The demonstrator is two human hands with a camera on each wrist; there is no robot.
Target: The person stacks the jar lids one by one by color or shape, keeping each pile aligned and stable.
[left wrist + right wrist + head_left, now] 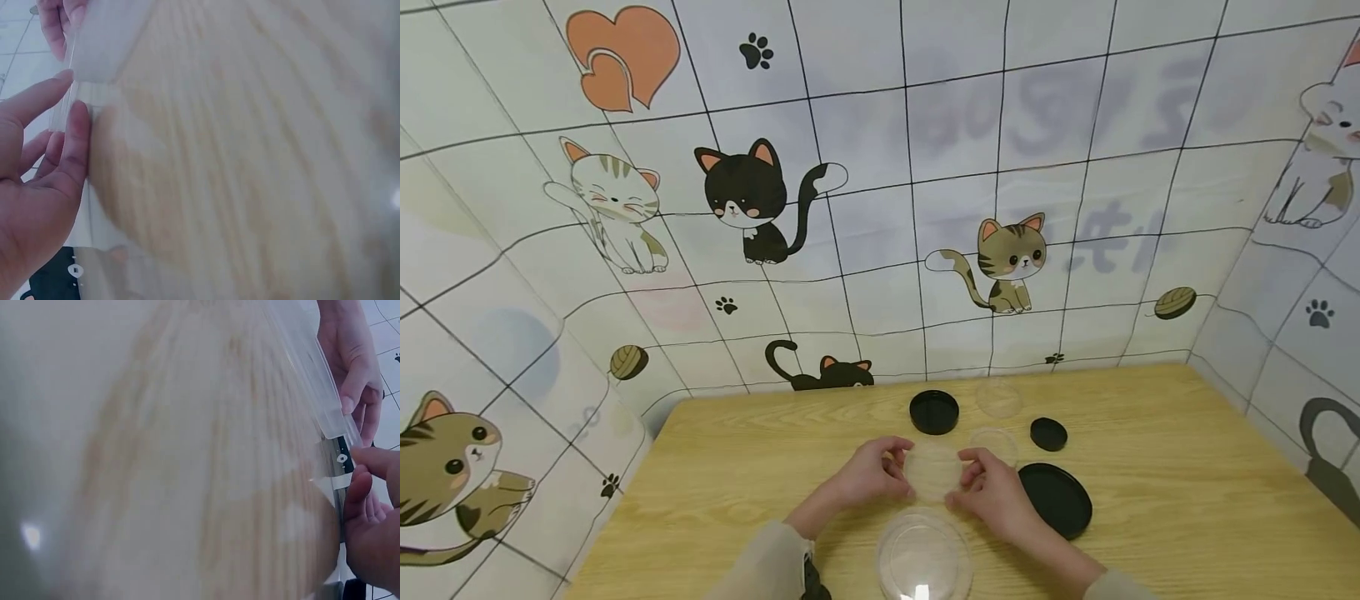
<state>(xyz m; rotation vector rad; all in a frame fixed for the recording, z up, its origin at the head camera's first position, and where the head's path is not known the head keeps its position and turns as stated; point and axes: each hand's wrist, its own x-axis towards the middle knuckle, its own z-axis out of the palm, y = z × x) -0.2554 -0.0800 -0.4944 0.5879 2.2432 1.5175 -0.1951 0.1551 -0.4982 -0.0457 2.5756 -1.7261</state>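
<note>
Between both hands is a clear round plastic dish (933,472), seen from above in the head view. My left hand (874,472) pinches its left edge with thumb and fingers. On the opposite edge, my right hand (996,490) pinches it likewise. Both wrist views show the left hand (44,181) and right hand (375,519) at the transparent rim; whether it is a dish or a lid is hard to tell. Closer to the person lies a larger clear round dish (923,550), with light reflecting off it.
Beyond the hands on the wooden table (760,467) are a black round dish (934,413), two clear discs, one of them a far clear disc (999,397), and a small black disc (1048,434). A large black disc (1056,500) lies beside the right forearm. Cat-patterned walls surround the table.
</note>
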